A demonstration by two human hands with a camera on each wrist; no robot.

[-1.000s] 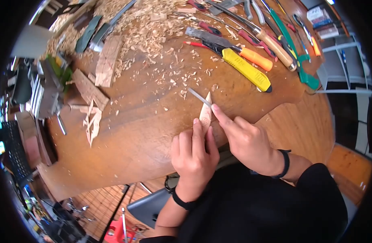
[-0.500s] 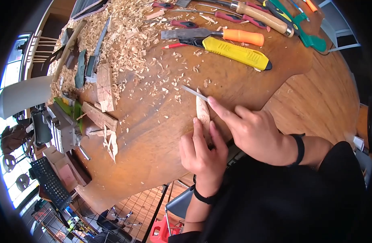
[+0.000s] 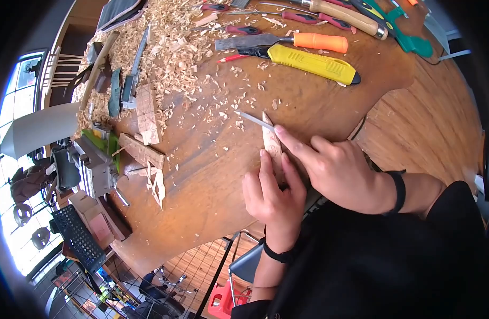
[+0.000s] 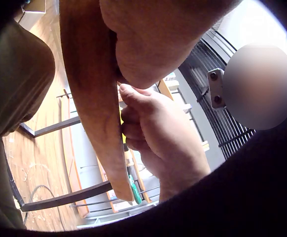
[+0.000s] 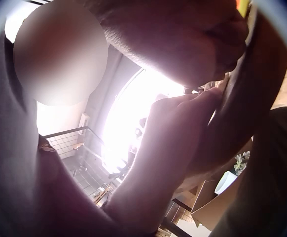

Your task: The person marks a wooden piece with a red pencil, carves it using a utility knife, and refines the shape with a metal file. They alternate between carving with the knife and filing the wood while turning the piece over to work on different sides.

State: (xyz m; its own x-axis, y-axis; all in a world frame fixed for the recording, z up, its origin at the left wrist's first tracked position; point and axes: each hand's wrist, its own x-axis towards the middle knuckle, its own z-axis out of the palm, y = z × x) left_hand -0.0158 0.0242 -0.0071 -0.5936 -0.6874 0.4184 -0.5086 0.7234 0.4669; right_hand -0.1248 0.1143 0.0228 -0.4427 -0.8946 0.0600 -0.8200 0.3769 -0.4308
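Observation:
In the head view my left hand [image 3: 273, 196] pinches a slim, pointed piece of pale wood [image 3: 271, 144] between fingers and thumb near the table's front edge. Faint reddish marks show on the wood, and its tip points away from me. My right hand [image 3: 343, 173] grips a narrow grey metal file [image 3: 252, 119], its forefinger stretched along the top. The file lies across the wood just below the tip; its handle end is hidden in the hand. In the left wrist view, the right hand [image 4: 165, 131] appears close beside the left, at the table edge.
Beyond the hands lie a yellow utility knife [image 3: 311, 64], an orange-handled chisel [image 3: 320, 42] and a red pencil [image 3: 231, 58]. Wood shavings [image 3: 170, 48] heap at the back left. Wood offcuts [image 3: 148, 114] and a metal vise [image 3: 98, 165] sit on the left.
The head view has turned, so the table and tools appear shifted. Both hands keep their holds on the wood and the file, and the file still lies across the wood near its tip.

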